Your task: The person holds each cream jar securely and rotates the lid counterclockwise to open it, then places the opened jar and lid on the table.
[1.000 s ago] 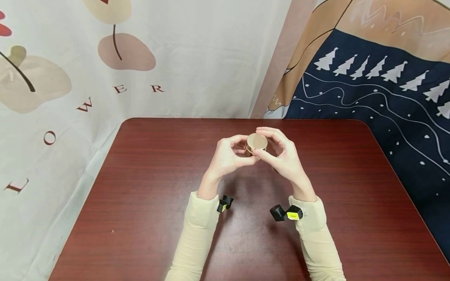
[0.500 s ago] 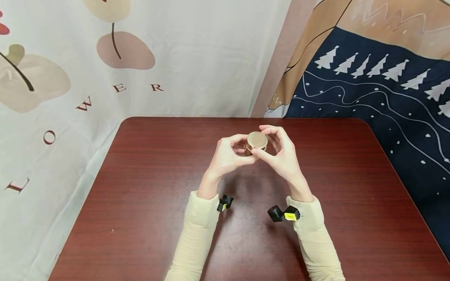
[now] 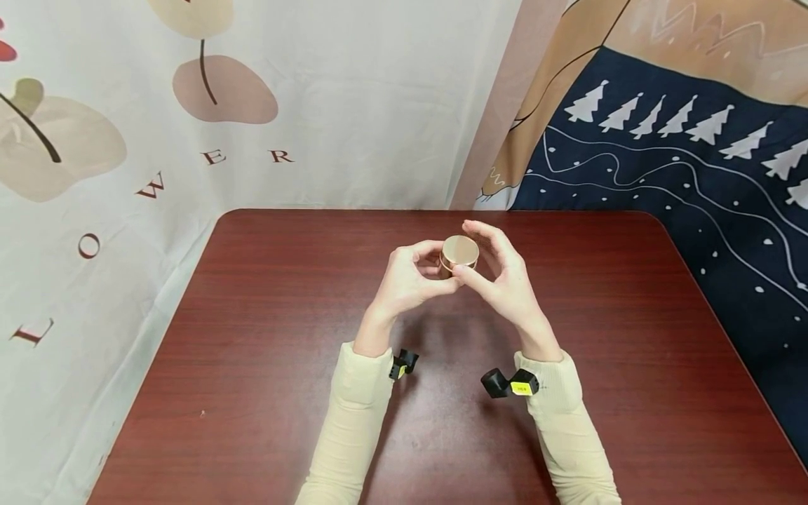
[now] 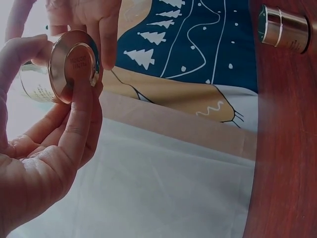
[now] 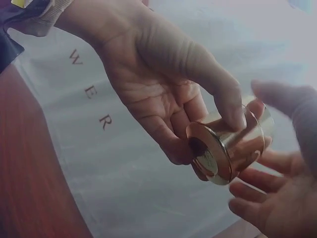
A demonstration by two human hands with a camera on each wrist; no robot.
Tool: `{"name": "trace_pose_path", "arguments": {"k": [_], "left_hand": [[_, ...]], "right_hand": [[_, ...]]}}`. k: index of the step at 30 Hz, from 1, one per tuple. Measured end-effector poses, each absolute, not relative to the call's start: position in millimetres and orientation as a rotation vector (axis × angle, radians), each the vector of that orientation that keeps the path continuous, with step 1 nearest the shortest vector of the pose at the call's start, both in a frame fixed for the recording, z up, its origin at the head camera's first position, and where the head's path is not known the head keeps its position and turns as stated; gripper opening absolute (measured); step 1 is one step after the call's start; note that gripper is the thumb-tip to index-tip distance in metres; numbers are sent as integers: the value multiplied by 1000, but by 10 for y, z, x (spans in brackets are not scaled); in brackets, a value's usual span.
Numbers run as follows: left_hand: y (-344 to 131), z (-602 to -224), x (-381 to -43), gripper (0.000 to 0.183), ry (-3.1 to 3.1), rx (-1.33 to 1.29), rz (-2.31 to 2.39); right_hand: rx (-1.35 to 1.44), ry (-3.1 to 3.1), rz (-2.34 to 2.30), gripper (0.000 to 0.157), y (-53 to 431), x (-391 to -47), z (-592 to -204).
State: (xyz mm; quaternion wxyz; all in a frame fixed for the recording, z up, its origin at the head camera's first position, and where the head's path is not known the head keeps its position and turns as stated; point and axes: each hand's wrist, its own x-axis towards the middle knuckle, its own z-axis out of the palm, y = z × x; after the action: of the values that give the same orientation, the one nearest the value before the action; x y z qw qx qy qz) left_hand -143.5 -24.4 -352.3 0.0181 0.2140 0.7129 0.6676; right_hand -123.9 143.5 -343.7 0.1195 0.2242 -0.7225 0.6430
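Note:
A shiny gold jar with a flat round top (image 3: 460, 250) is held up over the table between both hands. My left hand (image 3: 407, 280) grips its left side; in the left wrist view, fingers lie against the jar's stamped round base (image 4: 78, 63). From the other side my right hand (image 3: 505, 277) reaches in with its thumb on the jar's side. Its index finger stands up off the rim in the head view. In the right wrist view, the right thumb (image 5: 233, 106) presses the jar (image 5: 250, 148), and other fingers lie partly hidden behind it.
A second gold cylindrical container (image 4: 286, 29) stands on the reddish-brown table (image 3: 303, 337); the head view does not show it. Printed cloths, one pale (image 3: 366, 126) and one navy with white trees (image 3: 637, 168), hang behind the table.
My right hand's fingers have lifted up and away from the jar's rim, while its thumb stays on the side. My left hand and the jar have hardly moved.

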Motion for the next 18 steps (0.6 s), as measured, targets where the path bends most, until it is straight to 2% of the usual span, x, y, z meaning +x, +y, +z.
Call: {"name": "trace_pose_path", "arguments": {"k": [4, 10, 14, 18], "left_hand": [[-236, -3523, -1436, 37, 2222, 666, 2074], [-245, -3515, -1434, 37, 2239, 658, 2075], [-253, -3518, -1434, 38, 2235, 650, 2069], [-256, -3523, -1436, 39, 2219, 644, 2069]], "right_hand": [[579, -2048, 1901, 48, 1411, -1246, -3440], [668, -2028, 1856, 43, 1430, -1258, -3456], [741, -2091, 1800, 46, 1444, -1248, -3465], [698, -2148, 1792, 54, 1427, -1226, -3457]]}}
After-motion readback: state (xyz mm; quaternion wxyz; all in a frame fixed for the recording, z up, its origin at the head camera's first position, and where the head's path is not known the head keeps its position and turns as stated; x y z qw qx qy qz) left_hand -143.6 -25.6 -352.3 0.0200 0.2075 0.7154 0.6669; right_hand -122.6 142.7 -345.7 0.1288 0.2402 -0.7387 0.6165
